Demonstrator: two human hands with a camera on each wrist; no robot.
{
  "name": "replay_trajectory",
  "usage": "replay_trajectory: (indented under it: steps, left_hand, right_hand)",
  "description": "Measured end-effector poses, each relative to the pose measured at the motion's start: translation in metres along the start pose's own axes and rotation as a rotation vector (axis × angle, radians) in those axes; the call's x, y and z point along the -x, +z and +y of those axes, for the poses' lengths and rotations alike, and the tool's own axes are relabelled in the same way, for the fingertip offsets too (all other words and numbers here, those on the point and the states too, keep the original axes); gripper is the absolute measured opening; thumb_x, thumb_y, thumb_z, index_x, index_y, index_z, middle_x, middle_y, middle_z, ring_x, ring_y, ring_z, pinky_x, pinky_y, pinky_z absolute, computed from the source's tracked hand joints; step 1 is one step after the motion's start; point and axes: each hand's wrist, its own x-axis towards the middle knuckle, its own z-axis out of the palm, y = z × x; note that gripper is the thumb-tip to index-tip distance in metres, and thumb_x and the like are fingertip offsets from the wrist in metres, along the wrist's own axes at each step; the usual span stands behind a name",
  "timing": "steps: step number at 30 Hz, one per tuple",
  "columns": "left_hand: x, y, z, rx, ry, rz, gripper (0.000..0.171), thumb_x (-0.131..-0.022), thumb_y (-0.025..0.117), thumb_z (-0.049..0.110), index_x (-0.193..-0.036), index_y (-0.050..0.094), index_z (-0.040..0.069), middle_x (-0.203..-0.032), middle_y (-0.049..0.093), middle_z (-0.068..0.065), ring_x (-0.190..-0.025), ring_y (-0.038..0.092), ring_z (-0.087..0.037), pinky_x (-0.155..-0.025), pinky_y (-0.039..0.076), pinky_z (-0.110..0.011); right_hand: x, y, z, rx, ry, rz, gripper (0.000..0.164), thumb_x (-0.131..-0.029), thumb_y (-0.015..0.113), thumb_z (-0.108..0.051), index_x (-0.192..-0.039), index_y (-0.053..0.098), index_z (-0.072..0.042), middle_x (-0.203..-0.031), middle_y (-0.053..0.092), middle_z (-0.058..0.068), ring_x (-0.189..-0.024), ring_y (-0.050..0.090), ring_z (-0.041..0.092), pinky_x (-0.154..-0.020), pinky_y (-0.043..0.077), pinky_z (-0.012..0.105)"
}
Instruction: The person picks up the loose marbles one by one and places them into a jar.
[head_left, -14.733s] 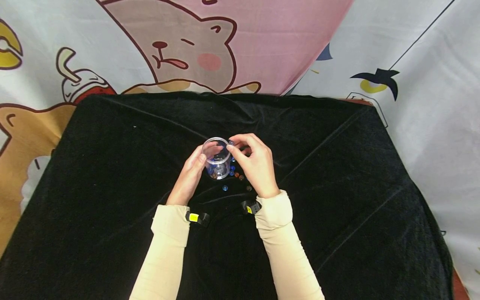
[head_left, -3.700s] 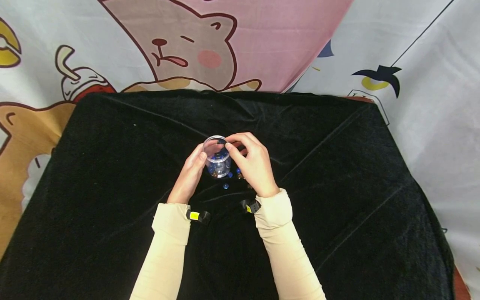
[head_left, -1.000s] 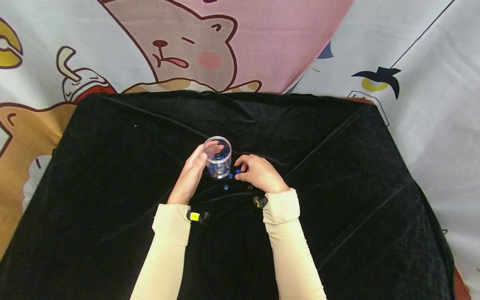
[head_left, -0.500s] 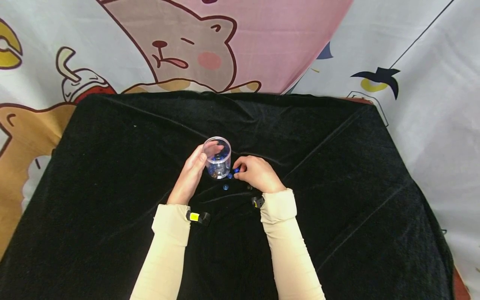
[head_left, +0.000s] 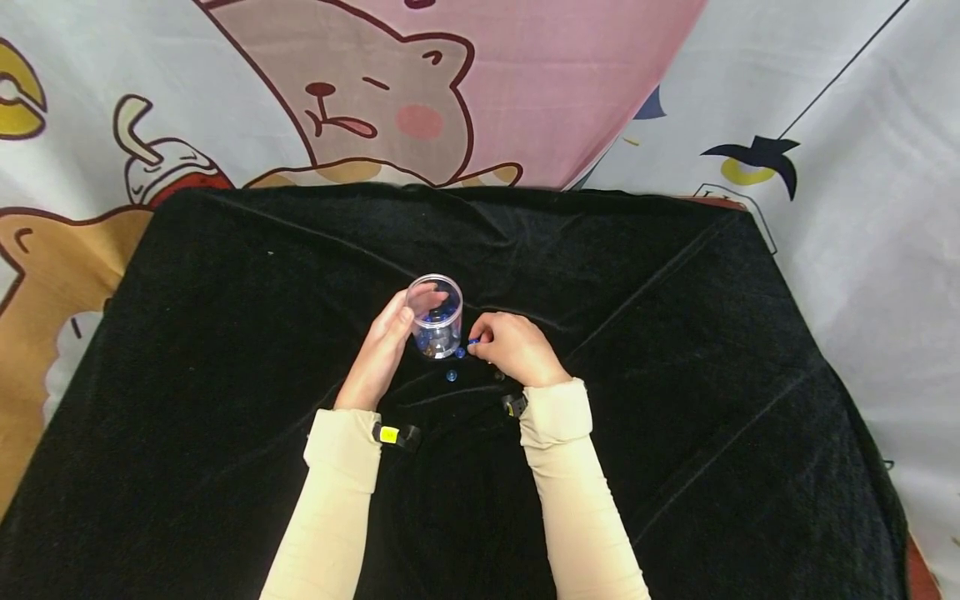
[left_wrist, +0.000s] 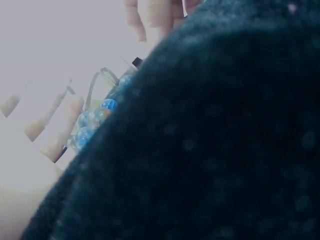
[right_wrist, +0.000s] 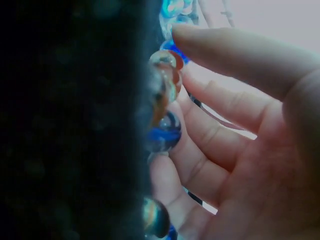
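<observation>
Clear plastic cup (head_left: 438,323) sits mouth up on black cloth (head_left: 637,292), mostly blue marbles in cup (head_left: 435,341) gathered at its bottom. Left hand (head_left: 381,346) grips cup at its left side, thumb at rim. Right hand (head_left: 517,346), just right of cup, pinches blue marble (head_left: 473,341) between thumb and fingers. Second blue marble (head_left: 461,353) lies just beside cup's base; third blue marble (head_left: 452,376) lies near cup, on person's side. Dark marble (head_left: 499,376) lies farther right of cup. Orange-streaked marbles (right_wrist: 172,75) beside right hand's fingers.
</observation>
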Motion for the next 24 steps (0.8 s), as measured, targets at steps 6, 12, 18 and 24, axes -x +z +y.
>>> replay_trajectory:
  steps: [6,12,18,24]
  left_hand:
    - [0.0,-0.001,-0.005,0.002,-0.001,0.004,0.05,-0.095,0.034,0.037,-0.132,0.035,0.004,-0.131,0.042,-0.019,-0.124,0.034,-0.028,-0.103,0.017,-0.049]
    - [0.001,0.003,0.009,-0.009,0.017,-0.014,0.045,-0.097,0.031,0.027,-0.132,0.032,-0.002,-0.13,0.039,-0.024,-0.125,0.032,-0.034,-0.102,0.015,-0.052]
    - [0.001,0.003,0.011,-0.01,0.01,-0.02,0.04,-0.097,0.025,0.016,-0.132,0.032,-0.001,-0.131,0.038,-0.025,-0.125,0.031,-0.035,-0.102,0.015,-0.053]
    - [0.001,0.003,0.011,-0.008,0.004,-0.017,0.04,-0.097,0.026,0.019,-0.133,0.033,0.0,-0.131,0.039,-0.025,-0.125,0.031,-0.034,-0.102,0.014,-0.053]
  right_hand:
    - [0.001,0.0,0.002,-0.018,-0.01,0.043,0.009,-0.081,0.065,-0.026,-0.082,0.065,-0.017,-0.063,0.056,-0.008,-0.055,0.051,0.009,-0.057,0.041,0.027]
    - [0.0,-0.004,0.004,-0.068,-0.035,0.096,0.009,-0.082,0.064,-0.022,-0.086,0.066,-0.014,-0.066,0.059,-0.008,-0.057,0.054,0.007,-0.06,0.043,0.027]
    - [0.0,-0.007,0.005,-0.139,-0.09,0.2,0.012,-0.083,0.063,-0.021,-0.093,0.065,-0.014,-0.077,0.061,-0.007,-0.067,0.054,0.008,-0.064,0.045,0.026]
    - [-0.002,-0.009,0.003,-0.145,-0.143,0.331,0.013,-0.084,0.062,-0.022,-0.095,0.066,-0.015,-0.08,0.057,-0.007,-0.071,0.053,0.009,-0.066,0.044,0.027]
